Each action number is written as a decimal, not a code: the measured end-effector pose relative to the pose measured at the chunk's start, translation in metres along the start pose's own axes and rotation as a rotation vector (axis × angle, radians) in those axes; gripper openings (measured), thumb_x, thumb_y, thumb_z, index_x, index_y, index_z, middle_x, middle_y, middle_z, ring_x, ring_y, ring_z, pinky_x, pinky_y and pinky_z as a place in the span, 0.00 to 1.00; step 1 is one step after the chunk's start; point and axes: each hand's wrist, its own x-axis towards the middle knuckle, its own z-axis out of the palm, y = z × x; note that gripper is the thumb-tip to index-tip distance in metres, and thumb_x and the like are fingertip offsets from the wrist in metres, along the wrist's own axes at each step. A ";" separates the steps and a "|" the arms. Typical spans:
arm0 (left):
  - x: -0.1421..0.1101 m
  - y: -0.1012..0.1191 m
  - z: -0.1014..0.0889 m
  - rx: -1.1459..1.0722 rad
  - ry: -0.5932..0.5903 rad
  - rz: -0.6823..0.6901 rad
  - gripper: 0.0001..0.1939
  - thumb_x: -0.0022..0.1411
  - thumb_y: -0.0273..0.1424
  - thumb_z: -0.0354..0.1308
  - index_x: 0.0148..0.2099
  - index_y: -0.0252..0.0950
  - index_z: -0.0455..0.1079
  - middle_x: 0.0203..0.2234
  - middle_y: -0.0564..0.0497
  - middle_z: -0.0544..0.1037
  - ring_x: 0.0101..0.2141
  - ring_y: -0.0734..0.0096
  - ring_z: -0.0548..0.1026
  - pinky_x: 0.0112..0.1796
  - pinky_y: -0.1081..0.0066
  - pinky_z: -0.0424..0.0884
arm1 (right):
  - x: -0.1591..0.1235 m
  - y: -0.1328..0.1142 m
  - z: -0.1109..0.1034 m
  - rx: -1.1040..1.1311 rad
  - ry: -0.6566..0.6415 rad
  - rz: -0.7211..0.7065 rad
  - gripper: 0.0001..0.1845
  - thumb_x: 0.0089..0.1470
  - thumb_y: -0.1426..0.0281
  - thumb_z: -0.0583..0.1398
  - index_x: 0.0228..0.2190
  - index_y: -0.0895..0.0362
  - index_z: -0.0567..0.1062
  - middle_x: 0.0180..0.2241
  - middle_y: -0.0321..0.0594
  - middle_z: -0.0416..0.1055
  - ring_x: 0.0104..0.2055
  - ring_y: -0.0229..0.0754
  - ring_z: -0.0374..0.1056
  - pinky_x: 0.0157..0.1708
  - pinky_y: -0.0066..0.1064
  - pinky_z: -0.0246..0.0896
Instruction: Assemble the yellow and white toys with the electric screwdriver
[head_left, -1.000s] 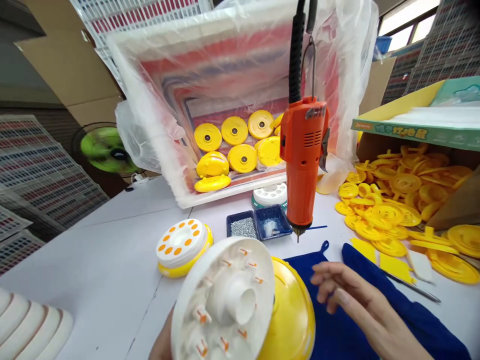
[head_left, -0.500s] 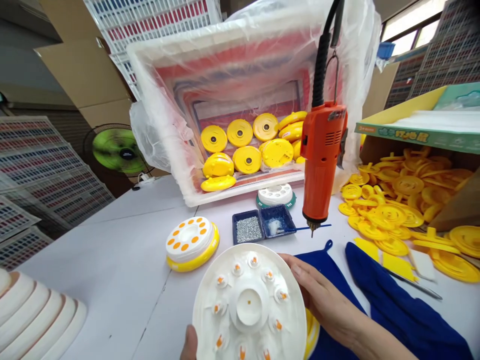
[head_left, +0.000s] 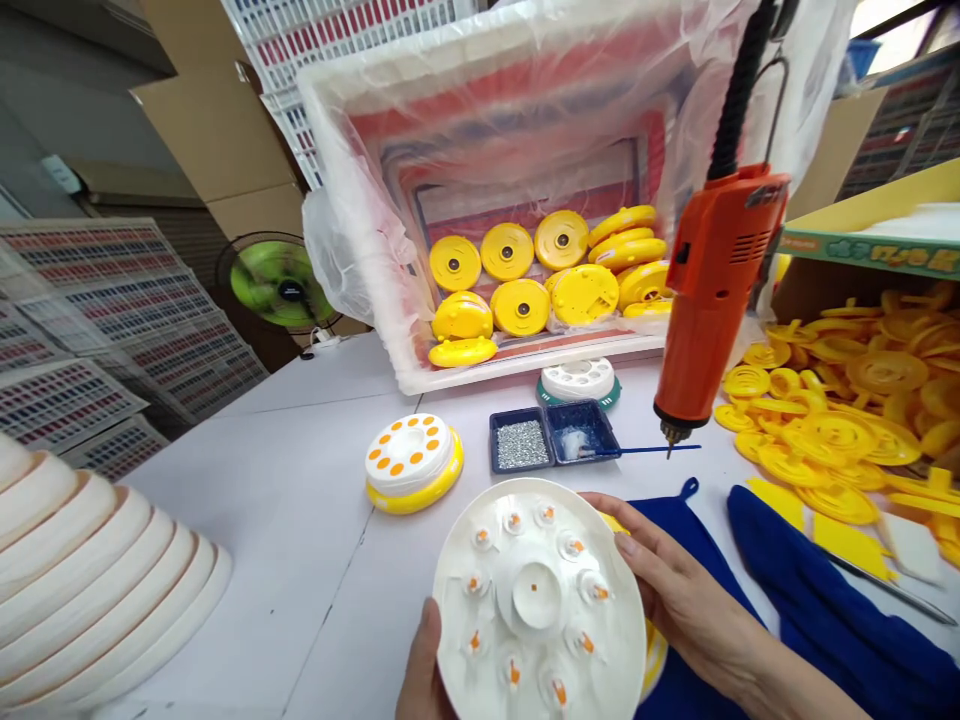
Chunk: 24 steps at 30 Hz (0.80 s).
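A round white plastic disc with a raised central cup and a ring of small posts tipped in orange faces up toward me. My left hand grips its left edge, thumb on the rim. On the right edge, my right hand is closed around it with the thumb on top. Partly hidden beneath the disc is a yellow round part. Just behind lie a dark blue tray of small screws and another blue tray holding white grease-like stuff. A white disc with orange dots on a yellow base sits to the left.
An orange electric screwdriver hangs at right. Behind stands a plastic-lined crate with several yellow discs. Yellow parts pile up at right, near blue cloth. Stacked white discs stand at left; a green fan is beyond.
The view has swung left, so the scene sits further right. Both hands still hold the white disc, which looks slightly tilted compared with before.
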 end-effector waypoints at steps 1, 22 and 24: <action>0.002 0.001 0.001 -0.004 -0.006 0.002 0.29 0.66 0.50 0.45 0.58 0.39 0.71 0.54 0.45 0.75 0.63 0.46 0.59 0.62 0.47 0.52 | 0.000 0.001 -0.001 0.005 0.013 0.007 0.17 0.63 0.63 0.58 0.53 0.47 0.67 0.47 0.39 0.76 0.44 0.41 0.74 0.42 0.30 0.66; 0.003 0.013 0.016 0.395 0.364 0.255 0.32 0.49 0.42 0.70 0.56 0.38 0.71 0.53 0.40 0.76 0.55 0.45 0.71 0.55 0.53 0.66 | -0.002 -0.008 0.001 -0.011 0.270 -0.012 0.26 0.54 0.58 0.66 0.53 0.42 0.68 0.41 0.33 0.79 0.36 0.39 0.75 0.36 0.27 0.68; 0.002 0.009 0.016 0.376 0.351 0.293 0.31 0.48 0.42 0.70 0.54 0.37 0.72 0.49 0.40 0.78 0.53 0.44 0.73 0.53 0.53 0.68 | -0.003 -0.008 -0.002 -0.028 0.248 -0.014 0.26 0.55 0.58 0.65 0.54 0.42 0.67 0.41 0.33 0.78 0.38 0.40 0.74 0.37 0.27 0.68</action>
